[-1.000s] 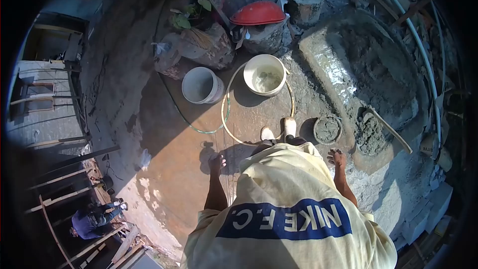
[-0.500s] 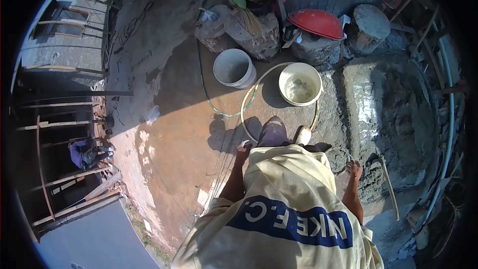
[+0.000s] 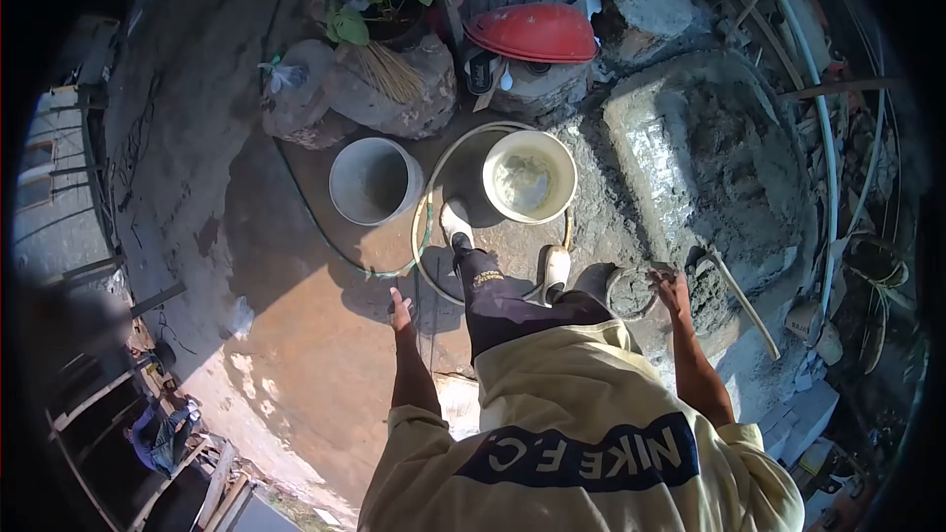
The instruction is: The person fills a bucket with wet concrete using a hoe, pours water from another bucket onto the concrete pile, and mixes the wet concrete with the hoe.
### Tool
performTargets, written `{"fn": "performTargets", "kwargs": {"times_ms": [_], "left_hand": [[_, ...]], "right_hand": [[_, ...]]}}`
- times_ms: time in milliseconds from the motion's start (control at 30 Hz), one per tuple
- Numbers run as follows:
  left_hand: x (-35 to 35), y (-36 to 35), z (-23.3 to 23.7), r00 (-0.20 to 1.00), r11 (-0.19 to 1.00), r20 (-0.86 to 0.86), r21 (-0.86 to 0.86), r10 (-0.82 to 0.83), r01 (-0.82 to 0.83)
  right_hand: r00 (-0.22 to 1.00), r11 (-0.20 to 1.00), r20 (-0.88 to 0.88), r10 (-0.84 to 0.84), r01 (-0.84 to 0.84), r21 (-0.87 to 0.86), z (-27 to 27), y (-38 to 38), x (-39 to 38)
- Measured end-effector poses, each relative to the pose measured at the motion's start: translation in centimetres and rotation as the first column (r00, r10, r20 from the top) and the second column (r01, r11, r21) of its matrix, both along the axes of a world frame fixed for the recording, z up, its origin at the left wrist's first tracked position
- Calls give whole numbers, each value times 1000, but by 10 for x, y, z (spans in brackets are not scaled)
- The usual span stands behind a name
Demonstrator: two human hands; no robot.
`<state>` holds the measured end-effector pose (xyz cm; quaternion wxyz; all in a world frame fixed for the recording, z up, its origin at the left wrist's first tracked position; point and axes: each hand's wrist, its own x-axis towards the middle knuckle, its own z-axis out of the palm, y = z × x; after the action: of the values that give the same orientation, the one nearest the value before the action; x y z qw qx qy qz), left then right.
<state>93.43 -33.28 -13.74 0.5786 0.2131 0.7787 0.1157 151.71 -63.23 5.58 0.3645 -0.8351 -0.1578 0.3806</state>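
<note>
Concrete floor (image 3: 325, 335); L hand (image 3: 399, 310) empty, fingers loose, at side; R hand (image 3: 673, 288) empty, splayed, by mortar pan (image 3: 636, 298).

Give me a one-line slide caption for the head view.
Person over hose loop by grey bucket and cream bucket; left hand empty, right hand open beside mortar pan.

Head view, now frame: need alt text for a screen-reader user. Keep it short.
Looking down at a person in a cream shirt standing amid a looped hose, left hand open and empty, right hand beside a round pan of wet mortar. Ahead stand a grey bucket and a cream bucket; a mortar heap lies to the right.
</note>
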Motion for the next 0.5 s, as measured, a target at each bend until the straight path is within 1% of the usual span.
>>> {"fn": "performTargets", "kwargs": {"times_ms": [33, 67, 100, 133, 167, 200, 233, 300, 333, 367, 400, 433, 467, 500], "left_hand": [[29, 26, 31, 996, 989, 68, 133, 63, -71], [50, 55, 50, 984, 980, 119, 134, 130, -146], [53, 79, 27, 971, 965, 154, 159, 183, -207], [61, 109, 13, 953, 955, 159, 110, 257, -276], [64, 127, -6, 948, 935, 155, 183, 277, -303], [65, 145, -33, 929, 918, 175, 177, 326, -355], [68, 168, -55, 897, 900, 134, 58, 422, -432], [56, 180, -119, 855, 864, 162, 20, 493, -502], [56, 184, -134, 849, 858, 157, 10, 505, -513], [58, 188, -147, 820, 830, 193, 45, 539, -557], [59, 191, -157, 791, 799, 230, 79, 567, -595], [54, 188, -179, 790, 799, 225, 71, 570, -597], [44, 175, -207, 739, 767, 342, 73, 581, -637], [34, 164, -222, 678, 734, 451, 71, 580, -676]], "right_hand": [[995, 998, -72, -62, 63, 11, -21, -17, -1], [997, 982, -77, 3, 12, 189, -12, -21, -9], [987, 992, -148, -58, 40, -122, 4, -14, -16], [990, 972, -126, -67, 36, -233, 23, 5, -33], [991, 936, -124, -44, -2, -352, 30, 12, -42], [989, 921, -140, -39, -19, -390, 31, 13, -51], [978, 940, -203, -52, -21, -341, 30, 12, -60], [985, 901, -170, 41, -110, -419, 30, 19, -77], [984, 874, -162, 78, -146, -464, 31, 21, -82], [981, 844, -155, 113, -178, -506, 29, 25, -85], [980, 845, -176, 89, -168, -507, 28, 28, -87], [979, 846, -196, 61, -155, -510, 29, 34, -91], [983, 849, -182, 25, -117, -515, 28, 38, -93], [982, 843, -186, 24, -120, -524, 33, 43, -96]]}}
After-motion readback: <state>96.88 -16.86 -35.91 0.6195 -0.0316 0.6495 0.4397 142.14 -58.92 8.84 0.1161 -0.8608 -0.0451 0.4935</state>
